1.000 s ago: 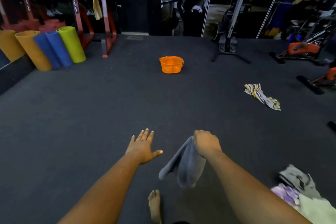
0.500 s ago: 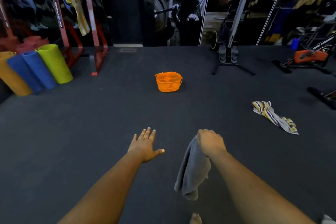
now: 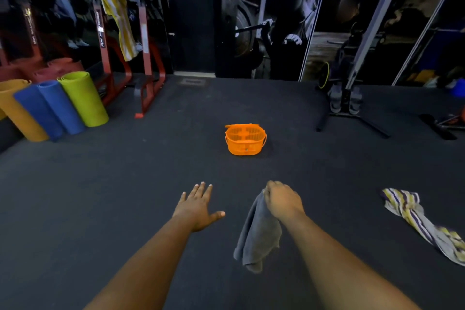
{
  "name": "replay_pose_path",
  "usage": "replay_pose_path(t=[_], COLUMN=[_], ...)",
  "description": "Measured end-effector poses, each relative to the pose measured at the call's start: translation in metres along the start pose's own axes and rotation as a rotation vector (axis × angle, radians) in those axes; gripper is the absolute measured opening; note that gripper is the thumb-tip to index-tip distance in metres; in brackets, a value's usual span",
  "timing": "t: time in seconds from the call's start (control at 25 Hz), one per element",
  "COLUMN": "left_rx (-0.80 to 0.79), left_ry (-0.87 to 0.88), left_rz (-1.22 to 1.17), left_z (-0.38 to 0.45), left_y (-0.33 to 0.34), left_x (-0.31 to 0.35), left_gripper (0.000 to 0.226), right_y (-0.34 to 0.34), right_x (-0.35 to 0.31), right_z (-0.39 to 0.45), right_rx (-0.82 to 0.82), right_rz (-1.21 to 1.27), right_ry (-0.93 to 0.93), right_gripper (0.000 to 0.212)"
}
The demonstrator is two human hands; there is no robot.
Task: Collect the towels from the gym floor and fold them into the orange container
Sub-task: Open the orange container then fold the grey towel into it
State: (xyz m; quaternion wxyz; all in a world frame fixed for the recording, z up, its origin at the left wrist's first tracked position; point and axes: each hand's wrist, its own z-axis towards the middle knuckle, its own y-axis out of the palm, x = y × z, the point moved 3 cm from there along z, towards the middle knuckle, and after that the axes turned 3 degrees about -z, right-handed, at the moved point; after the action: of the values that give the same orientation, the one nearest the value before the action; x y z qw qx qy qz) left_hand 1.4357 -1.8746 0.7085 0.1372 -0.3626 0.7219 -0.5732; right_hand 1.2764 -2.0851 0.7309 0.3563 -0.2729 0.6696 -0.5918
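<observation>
Head view: your right hand [image 3: 283,202] grips the gray towel [image 3: 259,234], left hand [image 3: 198,206] spread empty; orange container [image 3: 245,139] looks unfilled, striped towel [image 3: 412,214] waits lower right.

We see basket [image 3: 245,139] on floor [image 3: 125,196]. Rolled mats [image 3: 54,106] far left of basket. Stand [image 3: 348,106] behind basket, right. Loose towel [image 3: 417,219] right of basket, nearer us. Hung towel [image 3: 118,17] behind basket, left.

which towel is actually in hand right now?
The plain grey towel, hanging from the right hand. The purple-and-yellow striped towel lies on the floor to the right; the yellow-and-white striped towel hangs on the red rack.
</observation>
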Motion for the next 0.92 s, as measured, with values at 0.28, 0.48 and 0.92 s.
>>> replay_pose_path(t=[0.28,0.48,0.92], left_rx=[-0.010,-0.019,0.040], left_ry=[0.038,0.082,0.240], left_rz=[-0.004,0.022,-0.278], left_z=[0.213,0.352,0.602], left_y=[-0.045,-0.111,-0.209], left_x=[-0.003,-0.008,0.039], left_gripper=[0.101,0.101,0.079], right_y=[-0.001,-0.027,-0.079], right_x=[0.034,0.053,0.059], right_z=[0.212,0.347,0.609], right_rx=[0.020,0.048,0.028], right_rz=[0.106,0.237,0.822], right_ry=[0.082,0.147,-0.333], right_gripper=[0.022,0.024,0.018])
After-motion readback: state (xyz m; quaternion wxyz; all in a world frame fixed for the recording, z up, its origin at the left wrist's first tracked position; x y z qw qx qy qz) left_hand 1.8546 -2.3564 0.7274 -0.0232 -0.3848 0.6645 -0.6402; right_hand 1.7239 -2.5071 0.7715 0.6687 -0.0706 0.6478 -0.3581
